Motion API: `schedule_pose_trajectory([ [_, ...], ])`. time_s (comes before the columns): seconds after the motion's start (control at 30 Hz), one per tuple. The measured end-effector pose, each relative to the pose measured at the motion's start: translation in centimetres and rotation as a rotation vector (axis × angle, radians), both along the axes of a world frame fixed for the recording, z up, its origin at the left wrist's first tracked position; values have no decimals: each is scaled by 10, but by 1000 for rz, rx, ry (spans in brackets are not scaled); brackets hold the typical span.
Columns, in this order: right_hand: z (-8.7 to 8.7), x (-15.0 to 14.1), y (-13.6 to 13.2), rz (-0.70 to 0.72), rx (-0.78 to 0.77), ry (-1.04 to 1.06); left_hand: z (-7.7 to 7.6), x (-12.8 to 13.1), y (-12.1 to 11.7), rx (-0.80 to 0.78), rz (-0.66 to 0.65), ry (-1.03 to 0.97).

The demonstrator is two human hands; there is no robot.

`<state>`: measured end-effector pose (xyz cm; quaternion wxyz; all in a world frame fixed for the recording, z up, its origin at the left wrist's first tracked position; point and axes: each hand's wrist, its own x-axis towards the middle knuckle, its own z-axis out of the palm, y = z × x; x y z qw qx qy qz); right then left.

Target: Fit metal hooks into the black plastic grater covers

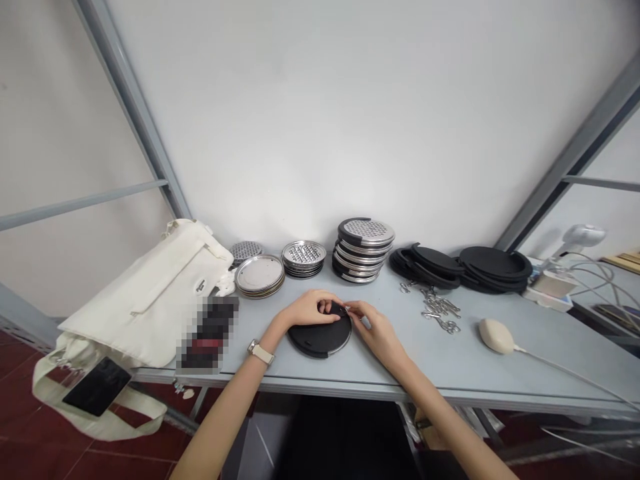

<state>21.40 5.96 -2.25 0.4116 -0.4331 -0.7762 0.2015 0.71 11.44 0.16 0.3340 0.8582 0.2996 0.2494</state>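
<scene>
A round black disc (320, 340) with a thin metal rim at its lower right lies on the grey table close to me. My left hand (316, 308) is closed on its upper edge, thumb across the top face and fingers curled at the far side. At that same upper edge, my right hand (369, 323) pinches a small shiny metal piece (345, 309), possibly a clasp like those lying loose; the fingertips partly cover it. Several loose metal clasps (440, 307) are scattered to the right of the hands.
Behind the hands stand a tall stack of round graters (367, 230), a shorter grater stack (304, 253) and flat metal discs (260, 272). Black round holders (495, 267) lie back right. A white bag (150, 293) rests left; a cream corded device (496, 335) sits right.
</scene>
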Motion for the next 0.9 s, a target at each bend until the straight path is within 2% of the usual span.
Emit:
schedule_pose_trajectory([
  [0.33, 1, -1, 1, 13, -25, 1, 4, 1, -2, 12, 13, 41],
  [0.5, 2, -4, 3, -31, 5, -19, 2, 8, 0, 72, 64, 67],
  [0.67, -1, -4, 3, -5, 9, -11, 0, 15, 2, 139, 52, 42],
  [0.9, 0, -3, -1, 6, -77, 12, 4, 16, -8, 204, 66, 50],
])
